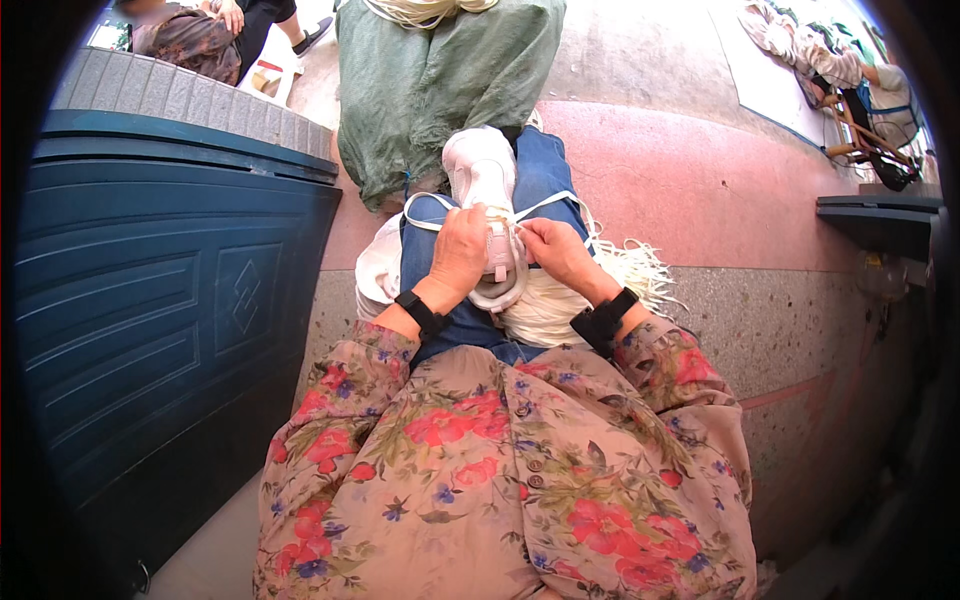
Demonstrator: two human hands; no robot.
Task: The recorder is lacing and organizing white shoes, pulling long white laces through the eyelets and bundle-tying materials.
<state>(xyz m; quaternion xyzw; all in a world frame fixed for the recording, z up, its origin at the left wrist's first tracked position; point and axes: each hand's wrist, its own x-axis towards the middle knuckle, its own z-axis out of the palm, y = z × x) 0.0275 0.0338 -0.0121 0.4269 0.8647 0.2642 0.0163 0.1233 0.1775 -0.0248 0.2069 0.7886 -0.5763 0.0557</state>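
A white shoe [478, 165] rests across my jeans-covered lap, toe pointing away, its tongue and opening toward me. A white shoelace [424, 206] runs through its upper eyelets, looping out to the left and trailing off to the right over my knee. My left hand [460, 246] is closed at the left eyelets, fingers pinched on the lace. From the other side, my right hand [556, 250] pinches the lace at the right eyelets. The fingertips partly hide the lace ends. Beside my left thigh lies another white shoe [380, 265], partly covered by my leg.
A thick bundle of loose white laces [560, 305] spills by my right thigh. Ahead stands a large green sack [440, 90] with more white laces [425, 8] on top. A blue panelled door [160, 270] borders the left. People sit at far left and far right.
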